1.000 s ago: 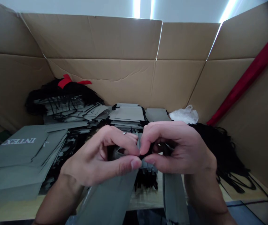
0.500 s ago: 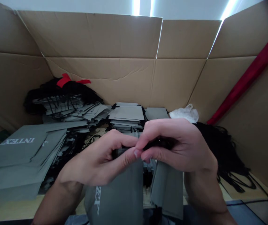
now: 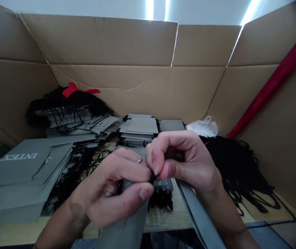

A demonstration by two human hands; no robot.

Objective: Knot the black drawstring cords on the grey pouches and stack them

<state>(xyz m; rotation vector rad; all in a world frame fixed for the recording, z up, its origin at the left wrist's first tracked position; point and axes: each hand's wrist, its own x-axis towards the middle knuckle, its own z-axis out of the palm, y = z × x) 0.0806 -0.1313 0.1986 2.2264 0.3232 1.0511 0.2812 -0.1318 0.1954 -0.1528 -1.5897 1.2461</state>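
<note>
Gray pouch (image 3: 124, 226) below my left grip (image 3: 101, 193) has turned so its lettering is out of sight since half a second ago, and the second pouch (image 3: 198, 214) below my right grip (image 3: 197, 162) has swung nearly edge-on. Both grips are pinched thumb-to-forefinger on one small black piece (image 3: 153, 178) between them, hands close together above the near edge of the bench (image 3: 160, 223); how it joins the pouches is hidden. Printed INTEX pouches (image 3: 20, 166) lie left, black cords (image 3: 236, 166) right.
</note>
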